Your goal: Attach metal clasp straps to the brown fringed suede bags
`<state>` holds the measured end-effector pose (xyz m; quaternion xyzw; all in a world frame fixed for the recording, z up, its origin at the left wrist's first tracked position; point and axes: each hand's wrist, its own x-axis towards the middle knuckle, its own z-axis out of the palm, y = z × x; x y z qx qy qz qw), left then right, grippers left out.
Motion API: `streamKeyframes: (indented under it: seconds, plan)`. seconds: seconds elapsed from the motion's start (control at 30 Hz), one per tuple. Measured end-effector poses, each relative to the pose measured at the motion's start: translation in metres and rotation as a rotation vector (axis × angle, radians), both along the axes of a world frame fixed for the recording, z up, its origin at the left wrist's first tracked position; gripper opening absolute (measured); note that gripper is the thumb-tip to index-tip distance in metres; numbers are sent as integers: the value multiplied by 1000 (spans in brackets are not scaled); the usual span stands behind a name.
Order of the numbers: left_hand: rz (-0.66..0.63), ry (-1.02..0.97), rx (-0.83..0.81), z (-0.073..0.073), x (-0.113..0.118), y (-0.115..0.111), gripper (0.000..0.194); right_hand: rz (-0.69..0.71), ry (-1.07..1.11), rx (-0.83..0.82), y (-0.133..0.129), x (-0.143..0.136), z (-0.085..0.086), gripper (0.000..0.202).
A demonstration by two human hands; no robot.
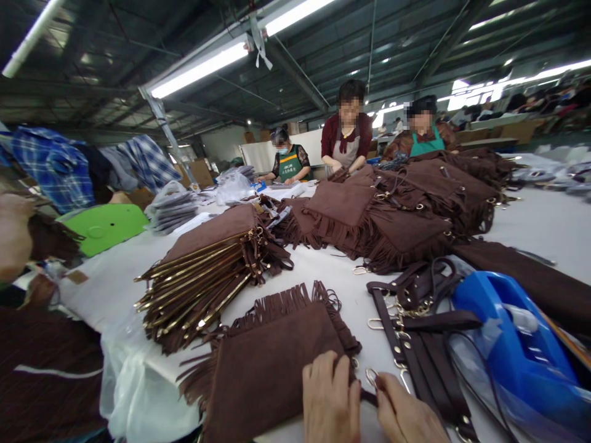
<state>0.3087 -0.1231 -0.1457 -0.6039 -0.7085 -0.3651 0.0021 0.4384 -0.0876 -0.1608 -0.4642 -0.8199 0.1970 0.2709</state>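
Note:
A brown fringed pouch (pixel 272 363) lies flat on the white table in front of me. My left hand (pixel 330 394) rests on its right edge, fingers together and bent over a dark strap end. Just to the right, my right hand (pixel 404 409) pinches a brown strap (pixel 368 397) near a gold ring (pixel 371 375). The strap runs between both hands. Brown straps with gold clasps (pixel 427 351) lie right of my hands. Behind the pouch sits a stack of brown pouches with gold zippers (pixel 203 271).
A blue tape dispenser (pixel 521 344) stands at the right. A large heap of fringed brown bags (pixel 397 209) covers the table's middle. Three people work across the table. At the left edge are a blurred hand (pixel 13 237), a green board (pixel 104 227) and white plastic (pixel 138 381).

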Motion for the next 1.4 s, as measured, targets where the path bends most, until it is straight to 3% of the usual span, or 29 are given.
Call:
streamKeyframes:
  seconds: [0.13, 0.23, 0.37, 0.53, 0.6, 0.67, 0.77, 0.93, 1.03, 1.13, 1.2, 1.3, 1.4]
  plan:
    - [54, 284, 50, -28, 6, 6, 41, -92, 10, -2, 2, 3, 0, 23]
    - [56, 389, -31, -31, 7, 14, 40, -66, 5, -60, 1, 5, 2, 24]
    - [-75, 316, -255, -6, 0, 18, 34, 36, 10, -200, 7, 10, 9, 21]
    - [-209, -264, -387, 34, -10, 16, 25, 119, 136, -321, 9, 6, 20, 22]
    - [-216, -429, -452, 39, -7, 15, 35, 145, 155, -326, 6, 3, 21, 23]
    - [-182, -460, -502, 38, -2, 14, 40, 175, 138, -311, 2, 1, 19, 24]
    - [-125, -434, -515, 31, 3, 14, 37, 169, 50, -178, -2, 2, 8, 25]
    - [-67, -573, -541, 27, 6, 20, 33, 82, -73, 278, 0, 1, -9, 19]
    - [-76, -622, -557, 28, 7, 23, 32, 43, -105, 331, 2, -4, -9, 16]
    - [-85, -497, -547, 29, 8, 21, 36, -4, -112, 292, 3, -6, -5, 18]
    - [-26, -240, -474, 27, 8, 20, 37, -26, -93, 232, 5, -3, -1, 21]
    - [107, 92, -345, 22, 10, 22, 21, -28, -83, 75, 7, 4, 5, 24]
    - [171, 156, -329, 15, 15, 31, 12, -38, -90, -63, 9, 10, 9, 26]
